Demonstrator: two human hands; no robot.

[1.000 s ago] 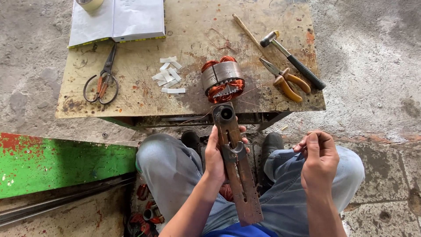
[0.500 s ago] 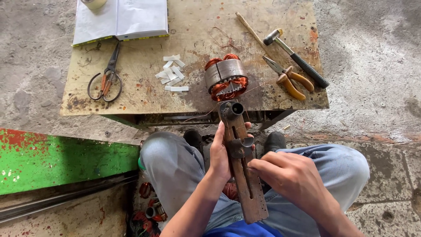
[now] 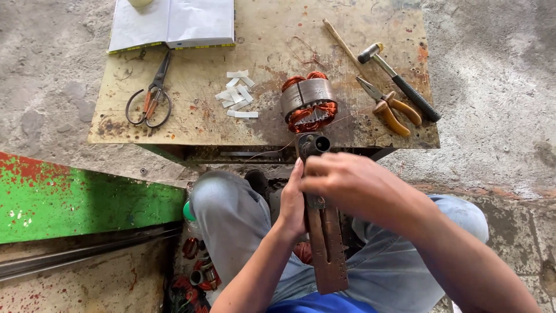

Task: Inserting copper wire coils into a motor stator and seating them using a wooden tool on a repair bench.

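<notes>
A long rusty metal bar tool (image 3: 326, 249) with a round tube end (image 3: 315, 144) stands upright between my knees, leaning toward the table edge. My left hand (image 3: 292, 203) grips its left side near the middle. My right hand (image 3: 353, 185) lies across the bar just below the tube end, fingers curled over it. What the fingertips hold is hidden. Just beyond the tube end, on the table, sits a motor stator (image 3: 308, 101) with orange copper windings; a thin wire trails from it toward the bar.
On the worn wooden table (image 3: 197, 124) lie scissors (image 3: 152, 95), small white paper strips (image 3: 237, 94), an open notebook (image 3: 174, 23), orange-handled pliers (image 3: 391, 107), a hammer (image 3: 399, 84) and a wooden stick (image 3: 341, 40). A green painted bench (image 3: 75, 200) stands at the left. Copper coils (image 3: 194, 272) lie on the floor.
My right hand moved from beside my right knee leftward onto the bar, and now covers it below the tube end. The left hand kept its grip.
</notes>
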